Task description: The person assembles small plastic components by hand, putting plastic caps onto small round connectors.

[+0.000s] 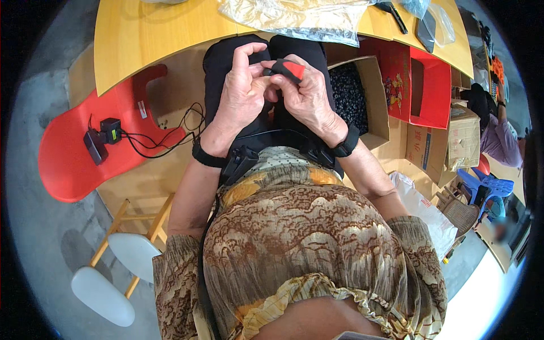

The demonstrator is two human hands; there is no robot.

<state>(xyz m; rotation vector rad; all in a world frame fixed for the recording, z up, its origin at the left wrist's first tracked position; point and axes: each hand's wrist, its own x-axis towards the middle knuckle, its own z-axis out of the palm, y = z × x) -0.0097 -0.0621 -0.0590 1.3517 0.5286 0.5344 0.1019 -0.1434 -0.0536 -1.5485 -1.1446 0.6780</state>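
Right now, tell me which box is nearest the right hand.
The open brown cardboard box holding small dark pieces, just right of the right hand; the red box and the other brown boxes sit farther right.

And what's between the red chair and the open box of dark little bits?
The head view shows black cables, then dark-trousered legs, with the left hand and right hand above them holding a small red-and-black thing.

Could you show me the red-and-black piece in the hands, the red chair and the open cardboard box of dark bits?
Red-and-black piece (pixel 293 69): head view, on its red part.
Red chair (pixel 69 150): head view, on its bare surface.
Cardboard box (pixel 375 93): head view, on its side.
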